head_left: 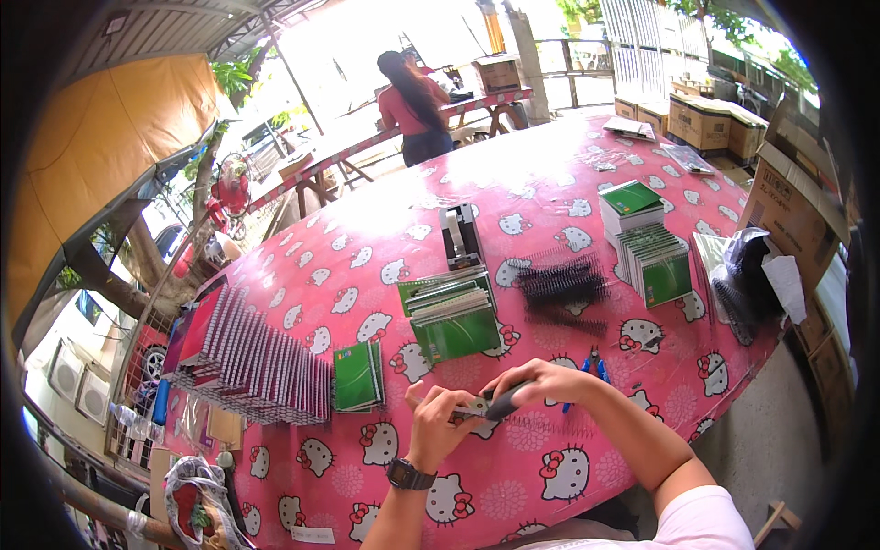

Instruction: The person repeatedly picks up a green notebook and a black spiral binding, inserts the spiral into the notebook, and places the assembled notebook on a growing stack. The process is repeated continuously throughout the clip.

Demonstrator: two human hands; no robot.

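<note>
Near the table's front edge, my left hand (pixel 440 423) is closed on what looks like a small notebook (pixel 478 406), seen nearly edge-on and partly hidden by fingers. My right hand (pixel 541 378) wraps round a dark cylindrical tool (pixel 506 401), its tip against the notebook's right end. A thin dark spiral coil (pixel 555 424) stretches rightward from there, just above the tablecloth. Blue-handled pliers (pixel 594 365) lie beyond my right forearm. Several green notebooks (pixel 456 332) stand in a stack ahead of my hands, and a few more green notebooks (pixel 357 376) lie left of it.
A long row of spiral-bound notebooks (pixel 252 357) fills the left. Loose black coils (pixel 561 282), a tape dispenser (pixel 460 236) and more green notebooks (pixel 665 270) stand farther back on the pink tablecloth (pixel 403 504). Cardboard boxes (pixel 793 202) line the right; a person (pixel 412 105) is beyond the table.
</note>
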